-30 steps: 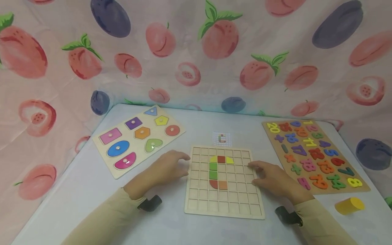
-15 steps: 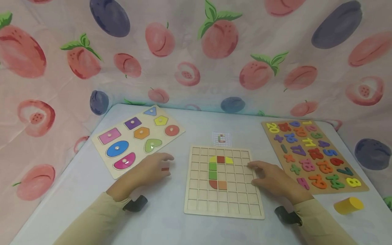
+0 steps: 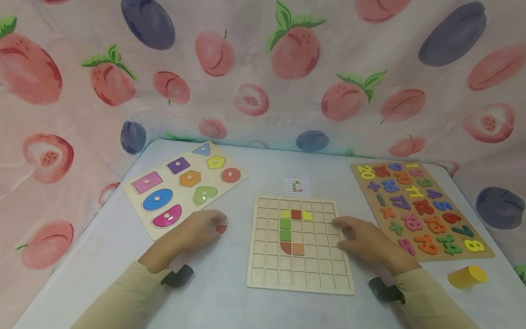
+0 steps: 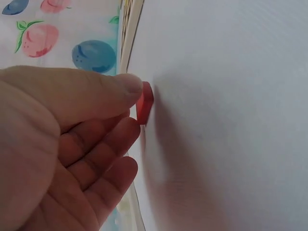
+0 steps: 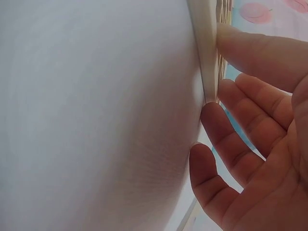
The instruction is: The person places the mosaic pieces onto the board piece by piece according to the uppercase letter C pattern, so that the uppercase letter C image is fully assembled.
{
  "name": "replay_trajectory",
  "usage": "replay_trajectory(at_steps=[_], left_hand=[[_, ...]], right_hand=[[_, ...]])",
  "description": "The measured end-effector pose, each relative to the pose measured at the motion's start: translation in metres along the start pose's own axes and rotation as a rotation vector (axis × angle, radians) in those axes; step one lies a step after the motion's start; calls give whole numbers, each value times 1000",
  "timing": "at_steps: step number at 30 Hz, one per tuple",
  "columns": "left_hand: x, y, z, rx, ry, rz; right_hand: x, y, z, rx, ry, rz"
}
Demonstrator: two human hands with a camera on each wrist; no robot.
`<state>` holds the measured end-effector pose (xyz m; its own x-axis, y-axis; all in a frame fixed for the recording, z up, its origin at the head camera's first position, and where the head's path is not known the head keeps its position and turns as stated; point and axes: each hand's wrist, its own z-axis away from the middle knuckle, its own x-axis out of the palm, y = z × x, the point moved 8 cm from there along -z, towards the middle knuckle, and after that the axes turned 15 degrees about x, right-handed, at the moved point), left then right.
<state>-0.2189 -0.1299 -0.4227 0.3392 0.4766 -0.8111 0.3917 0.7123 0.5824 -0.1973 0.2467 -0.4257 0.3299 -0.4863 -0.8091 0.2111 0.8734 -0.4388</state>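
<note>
My left hand [image 3: 199,232] pinches a small red tile [image 4: 146,105] between thumb and fingertips, over the white cloth left of the wooden grid board [image 3: 324,281]. The tile's edge faces the left wrist view; its far side is hidden by fingers. On the grid, green tiles [image 3: 285,229], yellow corner tiles [image 3: 307,215], a dark red tile [image 3: 296,214], a red rounded tile [image 3: 286,248] and an orange tile [image 3: 298,249] form a C-like shape. My right hand [image 3: 365,240] rests at the board's right edge, fingers relaxed, thumb and fingertips touching it.
A small printed pattern card [image 3: 297,187] lies behind the grid board. At left is a shape puzzle board [image 3: 158,232] with knobbed pieces. On the right lie a number puzzle board [image 3: 435,255] and a yellow cylinder [image 3: 467,277]. A fruit-print curtain [image 3: 263,59] hangs behind.
My left hand has drawn back leftward from the grid board's left edge and now holds the red tile, visible since half a second ago. The right hand stays put.
</note>
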Motion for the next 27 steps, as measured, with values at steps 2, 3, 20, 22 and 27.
replay_trajectory(at_steps=[2, 3, 20, 22, 27], left_hand=[[1, -2, 1, -5, 1, 2], [1, -3, 1, -7, 2, 4], [-2, -8, 5, -34, 0, -11], [-2, -8, 4, -38, 4, -10], [-1, -10, 2, -48, 6, -22]], right_hand=[[0, 0, 0, 1, -1, -5], [0, 0, 0, 1, 0, -8], [0, 1, -1, -22, 21, -3], [0, 1, -1, -23, 23, -1], [0, 1, -1, -16, 22, 3]])
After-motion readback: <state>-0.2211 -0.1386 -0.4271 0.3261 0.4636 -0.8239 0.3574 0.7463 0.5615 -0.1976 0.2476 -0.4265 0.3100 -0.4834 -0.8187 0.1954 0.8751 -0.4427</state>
